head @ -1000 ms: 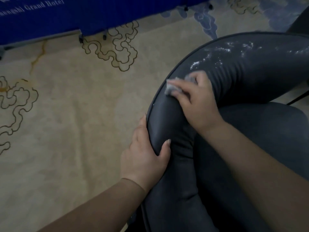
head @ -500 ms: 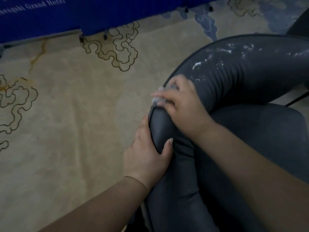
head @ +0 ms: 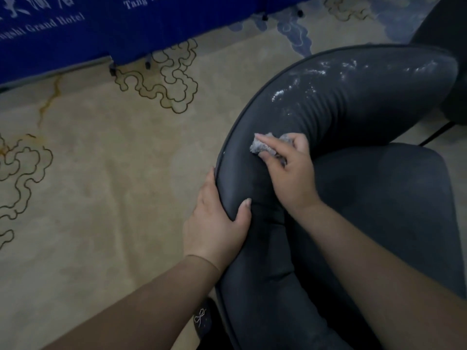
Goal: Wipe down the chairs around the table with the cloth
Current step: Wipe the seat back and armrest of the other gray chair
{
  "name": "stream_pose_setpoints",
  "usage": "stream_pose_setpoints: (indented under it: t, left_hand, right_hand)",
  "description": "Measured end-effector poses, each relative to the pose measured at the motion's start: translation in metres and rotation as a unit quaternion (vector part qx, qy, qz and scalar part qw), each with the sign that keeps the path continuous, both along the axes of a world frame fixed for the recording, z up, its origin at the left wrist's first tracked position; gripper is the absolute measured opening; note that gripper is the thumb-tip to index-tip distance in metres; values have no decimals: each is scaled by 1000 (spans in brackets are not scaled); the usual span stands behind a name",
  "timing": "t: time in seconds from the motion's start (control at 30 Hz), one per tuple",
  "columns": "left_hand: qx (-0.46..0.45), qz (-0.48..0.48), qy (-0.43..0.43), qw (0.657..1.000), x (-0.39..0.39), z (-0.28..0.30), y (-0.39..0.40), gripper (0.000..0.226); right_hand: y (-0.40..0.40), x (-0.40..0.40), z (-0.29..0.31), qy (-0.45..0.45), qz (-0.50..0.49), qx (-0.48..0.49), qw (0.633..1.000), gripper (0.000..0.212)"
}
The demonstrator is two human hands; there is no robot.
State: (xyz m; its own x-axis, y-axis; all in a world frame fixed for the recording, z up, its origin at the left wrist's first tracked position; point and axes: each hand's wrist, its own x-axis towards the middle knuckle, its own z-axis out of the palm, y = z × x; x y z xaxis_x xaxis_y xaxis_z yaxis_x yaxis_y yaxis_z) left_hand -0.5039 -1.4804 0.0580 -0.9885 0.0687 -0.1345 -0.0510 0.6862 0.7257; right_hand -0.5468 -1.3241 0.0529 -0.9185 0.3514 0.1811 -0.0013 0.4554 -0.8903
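Floor = beige carpet (head: 106,178) w/ dark outlined cloud swirls at left edge & near top centre, plus blue-grey cloud shapes top right. Yellowish streak top left. Standing on it: dark padded chair (head: 353,102), curved back w/ white specks along top, seat at right. Blue skirted panel (head: 75,34) w/ white lettering meets carpet along top left; small dark feet show under its edge.

Beige carpet (head: 106,188) with swirl outlines; blue lettered banner (head: 75,29) along far edge; dim light.
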Motion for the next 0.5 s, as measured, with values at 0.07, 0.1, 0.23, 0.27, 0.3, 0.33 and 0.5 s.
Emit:
stream_pose_setpoints:
  t: [0.07,0.1,0.23,0.27,0.3,0.33,0.5]
  left_hand:
    - [3,1,-1,1000,-1,1,1,83]
    - [5,2,-4,1000,-1,2,1,83]
    - [2,-4,-24,1000,-2,7,1,83]
    - [-3,-10,-28,1000,-2,10,1,83]
    - [-6,-16,-33,999,-1,12,1,82]
    - [-5,-21,-38,999,-2,15,1,81]
    - [-20,-77,-86,993,-12,24,-9,80]
  right_hand:
    - [3,-7,5,-17,-23,-18,999,33]
    - [0,-6,6,-25,-42,-36,998,33]
    - [-23,38,3,-58,-71,-92,992,37]
    - [-24,51,2,-74,-72,-96,990,37]
    - [-24,62,2,-92,-77,-102,987,38]
    - [-24,68,2,-112,-84,-109,984,38]
    - [-22,58,18,-157,-152,-124,968,29]
